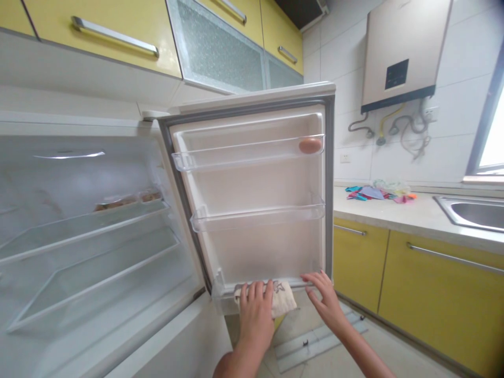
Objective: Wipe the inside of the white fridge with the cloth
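The fridge door (255,186) stands wide open, its inner side facing me. My left hand (255,304) is closed over a folded cream cloth (284,300) with a dark print, at the lowest clear door shelf (224,303). Fingers spread, my right hand (322,294) is at the lower right corner of the door, with nothing seen in it. Higher up, the top door shelf (244,155) holds one brown egg (310,145) at its right end, and the middle door shelf (260,219) runs below it.
At left, the fridge interior has glass shelves (98,294) and wrapped food (126,201). A counter (370,212) at right bears colourful cloths (370,193) beside a metal sink (478,212). A water heater (405,52) hangs above. A pale panel (315,341) lies on the floor.
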Available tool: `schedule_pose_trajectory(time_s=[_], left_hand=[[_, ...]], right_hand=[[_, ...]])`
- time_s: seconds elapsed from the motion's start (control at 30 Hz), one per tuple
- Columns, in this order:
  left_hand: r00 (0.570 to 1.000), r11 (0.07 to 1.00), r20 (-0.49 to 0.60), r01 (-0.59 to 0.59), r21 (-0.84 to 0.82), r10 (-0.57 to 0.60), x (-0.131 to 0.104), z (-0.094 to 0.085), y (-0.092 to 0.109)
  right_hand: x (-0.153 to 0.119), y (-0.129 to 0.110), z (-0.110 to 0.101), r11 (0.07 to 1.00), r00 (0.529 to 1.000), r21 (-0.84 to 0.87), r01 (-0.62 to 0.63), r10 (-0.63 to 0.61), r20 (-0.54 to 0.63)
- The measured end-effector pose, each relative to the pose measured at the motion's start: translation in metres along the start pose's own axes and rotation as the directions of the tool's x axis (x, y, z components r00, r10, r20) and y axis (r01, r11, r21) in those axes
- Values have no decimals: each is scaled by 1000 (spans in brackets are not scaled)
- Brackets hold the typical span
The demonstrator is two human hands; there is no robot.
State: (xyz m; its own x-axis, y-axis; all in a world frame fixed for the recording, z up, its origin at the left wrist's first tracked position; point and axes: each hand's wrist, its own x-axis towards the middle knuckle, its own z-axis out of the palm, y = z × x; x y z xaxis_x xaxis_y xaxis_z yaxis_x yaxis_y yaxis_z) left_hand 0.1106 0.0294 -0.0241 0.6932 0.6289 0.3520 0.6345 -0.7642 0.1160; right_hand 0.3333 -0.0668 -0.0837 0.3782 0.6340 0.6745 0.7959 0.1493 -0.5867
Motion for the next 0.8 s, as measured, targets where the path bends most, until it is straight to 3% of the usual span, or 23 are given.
schedule_pose_trajectory(time_s=[0.17,0.3,0.5,0.7,0.8], left_hand=[[999,999,-3,-41,-36,41,14,16,55],[995,993,-15,-100,-66,100,15,24,71],[979,961,7,-198,-195,203,7,7,43],[1000,993,27,16,-113,-13,-1,-17,-2],[998,996,63,21,-92,-16,-8,-20,-19]], right_hand=[[3,8,-2,963,987,226,-147,157,-29],[7,8,-8,953,987,258,-157,156,24],[8,-4,-17,999,989,20,-51,48,141],[16,-37,-35,980,955,-157,122,-73,289],[24,-71,-32,948,912,-207,243,-150,381]])
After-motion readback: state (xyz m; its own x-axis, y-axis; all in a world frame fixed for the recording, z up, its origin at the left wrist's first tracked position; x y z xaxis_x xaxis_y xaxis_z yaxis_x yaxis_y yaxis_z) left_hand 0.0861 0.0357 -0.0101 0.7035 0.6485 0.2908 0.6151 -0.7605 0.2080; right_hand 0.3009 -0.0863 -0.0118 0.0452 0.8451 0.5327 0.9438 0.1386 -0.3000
